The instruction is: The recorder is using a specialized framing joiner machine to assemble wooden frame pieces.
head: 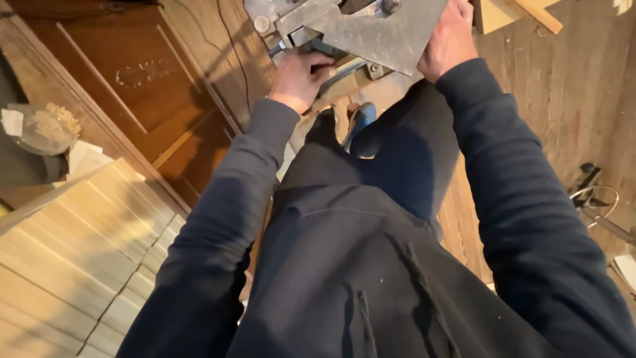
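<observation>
You stand over the grey metal machine at the top of the view, above the wooden floor.
Keep your left hand closed on its dark handle; press your right hand flat and steady on the plate.

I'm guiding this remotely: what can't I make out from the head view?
- Metal tool: its top is cut off by the upper edge.
- Right hand: fingertips run past the upper edge.
- Left hand: what it grips is covered by its own fingers.
- Floor underfoot: hidden by the dark clothing; only a shoe shows.
</observation>
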